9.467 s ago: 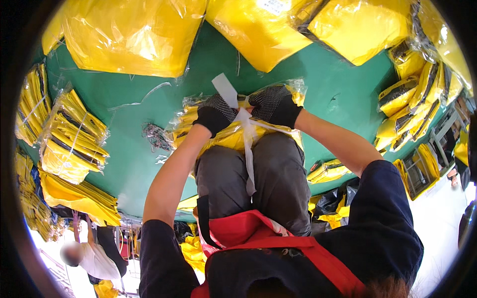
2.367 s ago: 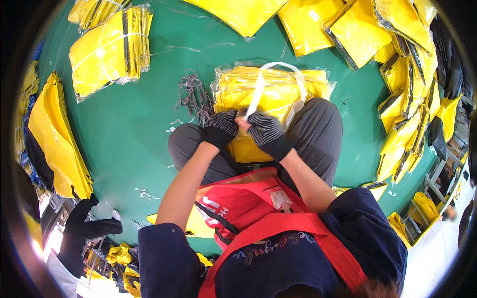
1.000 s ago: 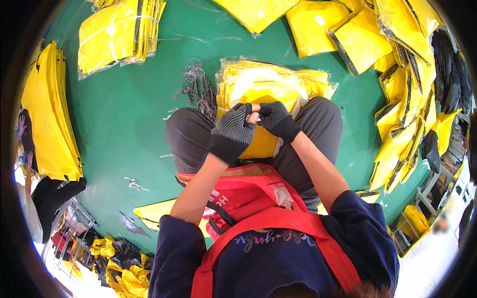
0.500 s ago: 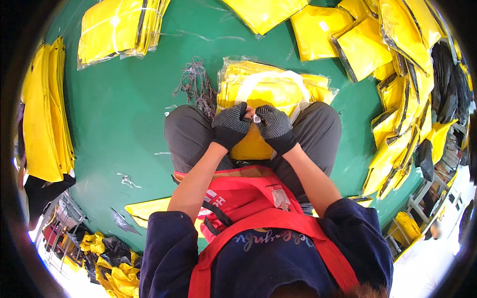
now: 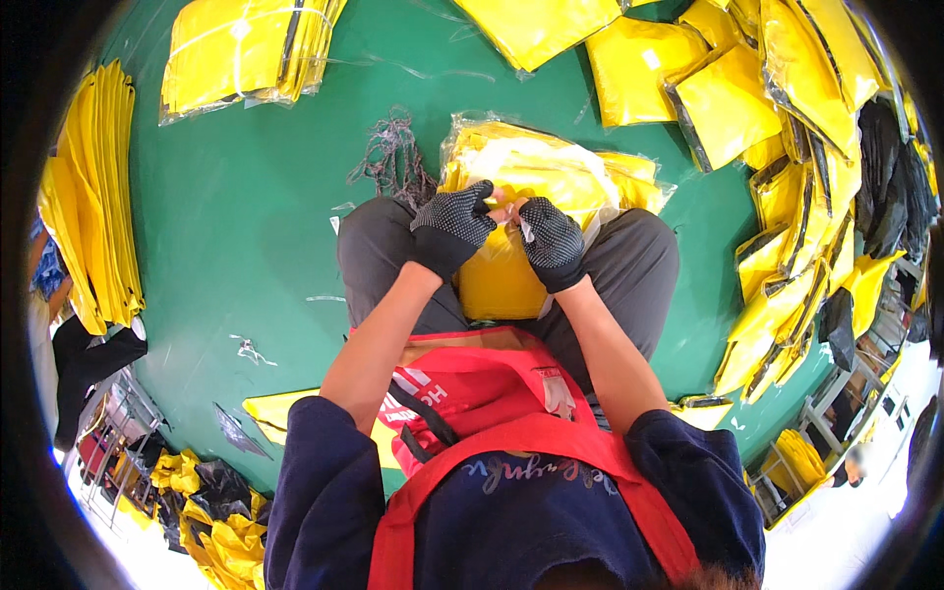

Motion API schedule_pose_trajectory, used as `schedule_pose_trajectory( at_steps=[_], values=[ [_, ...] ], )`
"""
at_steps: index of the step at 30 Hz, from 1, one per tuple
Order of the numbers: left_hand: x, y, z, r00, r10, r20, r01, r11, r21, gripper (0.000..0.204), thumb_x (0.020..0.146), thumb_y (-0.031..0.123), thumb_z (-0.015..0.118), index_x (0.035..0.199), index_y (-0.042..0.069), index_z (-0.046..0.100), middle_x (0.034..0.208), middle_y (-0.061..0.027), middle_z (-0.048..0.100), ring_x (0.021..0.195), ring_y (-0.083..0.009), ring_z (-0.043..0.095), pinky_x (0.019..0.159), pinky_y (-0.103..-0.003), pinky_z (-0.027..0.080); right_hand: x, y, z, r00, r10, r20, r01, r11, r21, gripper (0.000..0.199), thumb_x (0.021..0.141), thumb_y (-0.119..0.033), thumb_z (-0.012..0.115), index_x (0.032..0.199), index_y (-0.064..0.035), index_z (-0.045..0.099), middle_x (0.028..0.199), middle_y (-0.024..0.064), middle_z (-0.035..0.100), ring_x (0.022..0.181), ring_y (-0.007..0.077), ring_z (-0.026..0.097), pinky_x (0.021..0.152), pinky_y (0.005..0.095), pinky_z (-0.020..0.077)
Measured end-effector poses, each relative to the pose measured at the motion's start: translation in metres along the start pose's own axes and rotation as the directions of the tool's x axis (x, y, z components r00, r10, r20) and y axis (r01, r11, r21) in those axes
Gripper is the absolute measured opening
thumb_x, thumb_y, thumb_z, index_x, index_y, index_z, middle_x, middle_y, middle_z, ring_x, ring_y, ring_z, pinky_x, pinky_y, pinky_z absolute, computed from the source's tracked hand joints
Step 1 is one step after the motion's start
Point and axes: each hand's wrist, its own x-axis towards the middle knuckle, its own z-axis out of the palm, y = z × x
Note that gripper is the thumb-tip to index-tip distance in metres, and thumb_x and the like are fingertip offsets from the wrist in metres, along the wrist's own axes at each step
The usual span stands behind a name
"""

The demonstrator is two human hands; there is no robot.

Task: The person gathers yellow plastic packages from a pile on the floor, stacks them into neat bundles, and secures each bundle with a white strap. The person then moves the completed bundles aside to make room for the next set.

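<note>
In front of my lap lies a bundle of folded yellow sheets [image 5: 497, 280] in clear plastic, partly between my knees. A white strip [image 5: 605, 187] crosses its top. My left hand [image 5: 454, 226], in a black dotted glove with bare fingertips, pinches at the bundle's near side. Close beside it my right hand [image 5: 549, 239], gloved the same way, is closed with a bit of white strip showing at the fingers. The fingertips of both hands nearly meet over the yellow surface. Exactly how the strip runs between them is too small to tell.
A tangle of grey-purple string [image 5: 395, 162] lies left of the bundle on the green floor [image 5: 236, 216]. Tied yellow stacks [image 5: 236, 44] lie far left, and a tall yellow pile [image 5: 98, 206] at left. Many yellow packets [image 5: 728, 103] heap along the right. A red apron [image 5: 472, 388] covers my lap.
My hands have shifted slightly right, their bare fingertips now showing more. The white bit at my right hand has moved a little to the right. My view has shifted slightly.
</note>
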Motion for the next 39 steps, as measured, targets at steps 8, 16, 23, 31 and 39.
schedule_pose_trajectory(
  at_steps=[8, 16, 23, 31, 39],
  values=[
    [0.014, 0.002, -0.013, 0.937, -0.095, 0.336, 0.162, 0.971, -0.177, 0.024, 0.078, 0.017, 0.064, 0.095, 0.0, 0.064, 0.08, -0.0113, 0.065, 0.068, -0.0193, 0.061, 0.063, -0.033, 0.049, -0.002, -0.002, -0.006, 0.999, -0.036, 0.019, 0.037, 0.997, -0.061, 0.018, 0.076, -0.017, 0.056, 0.093, -0.014, 0.062, 0.074, 0.0063, 0.057, 0.063, 0.026, 0.058, 0.055, 0.0376, 0.0464],
    [0.011, 0.054, -0.024, 0.936, 0.34, -0.088, -0.194, 0.71, 0.677, 0.017, 0.073, 0.018, 0.057, 0.083, 0.004, 0.059, 0.083, -0.0127, 0.06, 0.073, -0.0305, 0.058, 0.064, -0.039, 0.046, -0.007, 0.004, -0.002, 0.999, -0.046, -0.028, 0.045, 0.999, -0.028, 0.011, 0.076, -0.016, 0.056, 0.085, -0.013, 0.061, 0.078, 0.0073, 0.057, 0.067, 0.0257, 0.058, 0.057, 0.0367, 0.0466],
    [0.019, 0.026, -0.023, 0.941, 0.26, 0.218, -0.313, 0.914, 0.26, 0.018, 0.075, 0.018, 0.054, 0.08, 0.001, 0.058, 0.078, -0.0158, 0.056, 0.076, -0.0334, 0.055, 0.068, -0.041, 0.044, -0.008, -0.001, -0.008, 0.999, -0.023, 0.041, 0.024, 1.0, -0.014, 0.012, 0.075, -0.012, 0.055, 0.086, -0.0106, 0.06, 0.078, 0.0087, 0.056, 0.069, 0.0271, 0.057, 0.06, 0.0376, 0.046],
    [-0.003, 0.019, -0.018, 0.915, -0.241, 0.322, 0.386, 0.751, -0.535, 0.012, 0.084, 0.014, 0.055, 0.076, 0.005, 0.055, 0.067, 0.002, 0.052, 0.061, -0.0058, 0.047, 0.053, -0.023, 0.039, -0.012, 0.002, -0.006, 0.998, -0.06, 0.008, 0.06, 0.998, -0.023, 0.016, 0.078, -0.015, 0.053, 0.091, -0.0128, 0.062, 0.08, 0.0075, 0.058, 0.067, 0.0251, 0.058, 0.055, 0.0369, 0.0461],
    [-0.006, 0.026, -0.03, 0.915, -0.127, 0.382, 0.319, 0.808, -0.496, 0.017, 0.085, 0.013, 0.056, 0.073, 0.006, 0.048, 0.066, 0.0046, 0.044, 0.062, -0.0055, 0.041, 0.054, -0.021, 0.036, -0.015, 0.004, -0.003, 0.986, -0.153, -0.067, 0.149, 0.987, -0.065, 0.016, 0.078, -0.017, 0.053, 0.089, -0.0146, 0.064, 0.082, 0.0048, 0.058, 0.069, 0.0215, 0.058, 0.054, 0.0359, 0.0449]
  ],
)
